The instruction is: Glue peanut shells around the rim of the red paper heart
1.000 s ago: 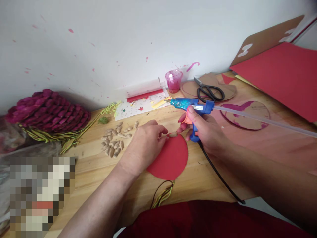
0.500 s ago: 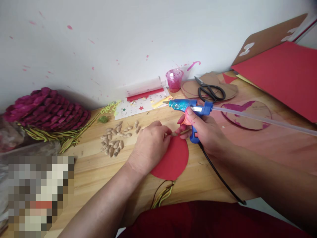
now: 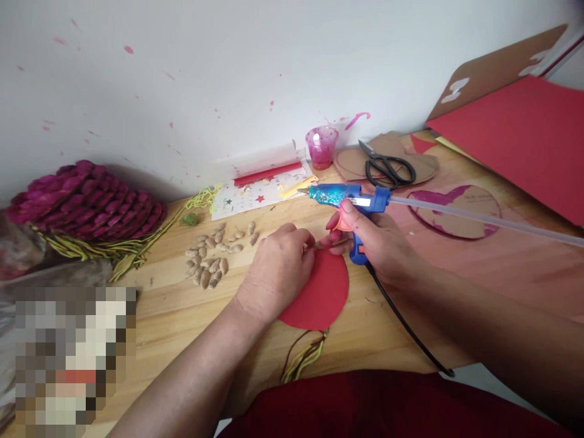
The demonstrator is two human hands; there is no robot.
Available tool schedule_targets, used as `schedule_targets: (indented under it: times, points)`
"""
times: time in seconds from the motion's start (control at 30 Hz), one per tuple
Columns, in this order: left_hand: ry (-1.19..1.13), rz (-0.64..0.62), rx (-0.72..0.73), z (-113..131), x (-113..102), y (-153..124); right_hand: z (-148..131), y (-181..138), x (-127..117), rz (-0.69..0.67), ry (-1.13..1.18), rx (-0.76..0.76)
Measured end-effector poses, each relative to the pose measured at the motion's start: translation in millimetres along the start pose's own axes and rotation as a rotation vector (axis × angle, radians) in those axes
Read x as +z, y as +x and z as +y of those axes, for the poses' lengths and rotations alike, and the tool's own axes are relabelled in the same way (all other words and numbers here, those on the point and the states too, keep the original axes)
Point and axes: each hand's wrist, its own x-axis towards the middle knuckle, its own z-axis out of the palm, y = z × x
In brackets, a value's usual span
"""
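We worked at the wooden table (image 3: 182,316), with a big red sheet (image 3: 524,134) propped at the far right and a magenta scaled piece (image 3: 91,201) lying at the far left. The red paper disc (image 3: 323,292) lay flat near the front edge, between our hands, and the part that showed was bare, with nothing stuck on it. Our left hand (image 3: 276,271) was curled over the disc's upper rim, fingertips pinching one seed (image 3: 322,245) at that rim. Our right hand (image 3: 383,246) was wrapped round the grip of the glue gun (image 3: 351,198), its nozzle level, pointing left and clear of the paper. The heap of seeds (image 3: 212,258) lay loose just left of our left hand. We judged the work on the disc barely begun.
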Motion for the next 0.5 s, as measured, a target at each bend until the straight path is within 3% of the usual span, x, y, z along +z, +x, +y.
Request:
schedule_targets:
  times: [0.13,0.37,0.5]
  points:
    - [-0.03,0.006,-0.002,-1.3,-2.3,0.4,1.6,-0.2,-0.6,0.005,0.008,0.001]
    - [-0.065,0.196,0.013,-9.3,-17.8,0.8,1.4,3.1,-4.6,0.015,0.093,-0.012]
    - [-0.012,0.222,0.074,-14.3,-17.7,1.2,-0.7,4.8,-6.1,0.014,0.107,-0.001]
